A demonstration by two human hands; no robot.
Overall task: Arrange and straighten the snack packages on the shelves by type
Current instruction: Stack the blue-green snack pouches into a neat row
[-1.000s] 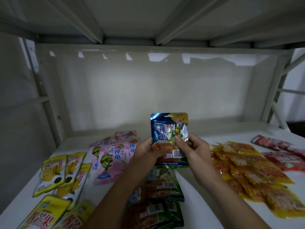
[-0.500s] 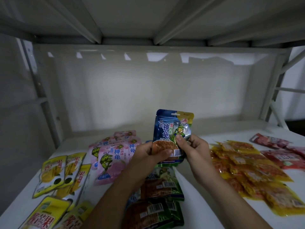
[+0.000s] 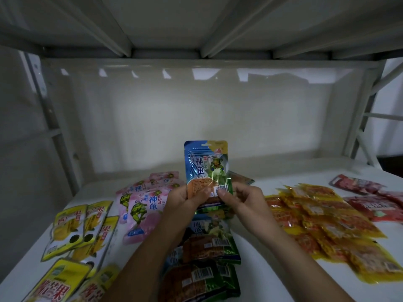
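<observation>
Blue packet (image 3: 206, 166) upright, lower corners pinched between left hand (image 3: 183, 200) and right hand (image 3: 245, 200), above shelf (image 3: 272, 247).

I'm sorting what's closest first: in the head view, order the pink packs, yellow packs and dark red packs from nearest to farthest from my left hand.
From the left hand:
1. Pink packs, just left of it.
2. Yellow packs, farther left, front corner.
3. Dark red packs, far right, beyond the right hand.

Glossy, crinkled foil-like blue packet (image 3: 206, 164); smooth white shelf (image 3: 272, 247), probably painted metal
</observation>
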